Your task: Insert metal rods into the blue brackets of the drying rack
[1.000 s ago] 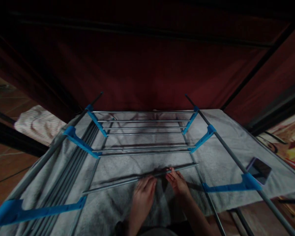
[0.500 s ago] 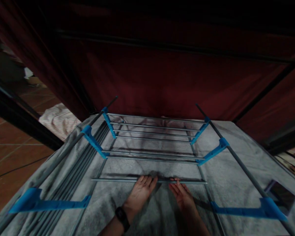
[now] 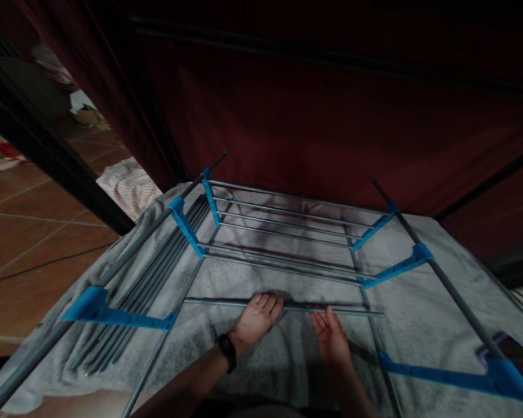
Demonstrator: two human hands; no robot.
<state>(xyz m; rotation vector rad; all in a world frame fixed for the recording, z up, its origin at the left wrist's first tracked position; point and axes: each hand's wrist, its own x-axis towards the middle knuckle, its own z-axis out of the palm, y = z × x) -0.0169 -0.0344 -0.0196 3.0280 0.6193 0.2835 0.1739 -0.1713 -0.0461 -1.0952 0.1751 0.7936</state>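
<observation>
A grey metal rod (image 3: 218, 302) lies crosswise on a grey cloth (image 3: 422, 325), inside a rack frame of grey tubes and blue plastic brackets (image 3: 113, 316). My left hand (image 3: 256, 319), with a dark band on its wrist, rests flat with fingertips on the rod near its middle. Just right of it, my right hand (image 3: 331, 339) has its fingers stretched out, tips touching the same rod. Several fitted rods (image 3: 283, 232) span the frame farther back.
A bundle of spare rods (image 3: 148, 278) lies along the left side of the cloth. A dark phone (image 3: 505, 347) sits at the right edge. A dark red fabric wall (image 3: 309, 116) stands behind; tiled floor (image 3: 26, 244) and a pale striped cloth (image 3: 128, 184) are left.
The loose rod went from slanted to lying square across the frame and a little farther back. Both hands followed it forward. The view swung right, so the rack now sits skewed.
</observation>
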